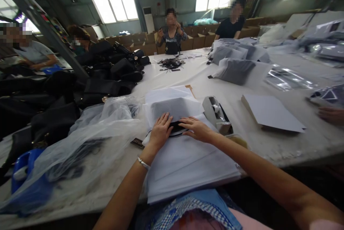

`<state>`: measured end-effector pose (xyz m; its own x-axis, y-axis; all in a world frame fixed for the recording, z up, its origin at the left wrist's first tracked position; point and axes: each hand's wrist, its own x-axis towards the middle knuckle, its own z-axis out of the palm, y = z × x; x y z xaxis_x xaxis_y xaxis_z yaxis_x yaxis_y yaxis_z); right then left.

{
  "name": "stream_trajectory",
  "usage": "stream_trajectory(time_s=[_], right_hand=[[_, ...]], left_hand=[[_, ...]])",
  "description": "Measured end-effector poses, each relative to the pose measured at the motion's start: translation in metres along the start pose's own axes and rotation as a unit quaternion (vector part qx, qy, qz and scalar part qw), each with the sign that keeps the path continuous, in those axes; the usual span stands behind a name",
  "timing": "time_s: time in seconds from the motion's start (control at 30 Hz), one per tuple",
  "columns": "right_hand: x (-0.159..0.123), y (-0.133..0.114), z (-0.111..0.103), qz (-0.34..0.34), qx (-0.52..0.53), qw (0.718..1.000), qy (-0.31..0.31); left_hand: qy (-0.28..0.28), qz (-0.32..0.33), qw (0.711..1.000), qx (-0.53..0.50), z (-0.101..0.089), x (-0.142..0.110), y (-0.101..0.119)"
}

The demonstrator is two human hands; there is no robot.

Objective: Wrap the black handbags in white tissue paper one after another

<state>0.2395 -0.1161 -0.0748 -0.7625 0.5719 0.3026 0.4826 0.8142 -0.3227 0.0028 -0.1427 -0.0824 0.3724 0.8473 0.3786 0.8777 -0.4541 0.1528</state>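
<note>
My left hand (160, 131) lies with its fingers stretched out on a dark item wrapped in thin white paper (172, 108). From the other side my right hand (198, 129) rests on the same bundle, fingers extended. Between the hands a black strap or edge (175, 126) shows uncovered; the rest of the item is veiled by the paper. Beneath lies a stack of white paper sheets (188, 169). A black tag with lettering (137, 142) sticks out at the left. Just right of the bundle stands a tape dispenser (217, 114).
Black bags (107, 88) are heaped at the left, with clear plastic (107, 126) and a blue container (27, 165) nearer. A white board stack (271, 111) and wrapped bags (236, 70) lie right. Several people work around the table; a person's hand (331, 114) shows at right.
</note>
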Motion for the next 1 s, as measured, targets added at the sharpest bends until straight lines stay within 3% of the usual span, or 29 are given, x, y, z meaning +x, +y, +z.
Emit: stream_trajectory(time_s=[0.2,0.4,0.53,0.73,0.93,1.0], right_hand=[[-0.062,-0.038,-0.017,-0.057,0.086,0.991,-0.089],[-0.075,-0.042,0.006,-0.035,0.042,0.997,-0.061],[-0.069,-0.045,0.008,-0.048,0.015,0.998,-0.022],[-0.035,-0.049,-0.023,-0.043,-0.036,0.997,0.049],[-0.002,-0.032,-0.023,-0.073,-0.106,0.991,-0.030],[0.003,-0.026,-0.020,-0.087,-0.104,0.991,-0.019]], left_hand=[[0.007,0.007,0.999,-0.038,0.004,-0.008,-0.008],[0.006,0.011,0.997,-0.079,0.004,-0.012,-0.012],[-0.018,0.003,0.995,-0.100,-0.006,-0.008,-0.014],[-0.039,-0.002,0.994,-0.103,-0.025,0.004,-0.016],[-0.050,0.013,0.993,-0.102,-0.026,0.004,-0.023],[-0.049,0.016,0.993,-0.104,-0.025,0.004,-0.024]])
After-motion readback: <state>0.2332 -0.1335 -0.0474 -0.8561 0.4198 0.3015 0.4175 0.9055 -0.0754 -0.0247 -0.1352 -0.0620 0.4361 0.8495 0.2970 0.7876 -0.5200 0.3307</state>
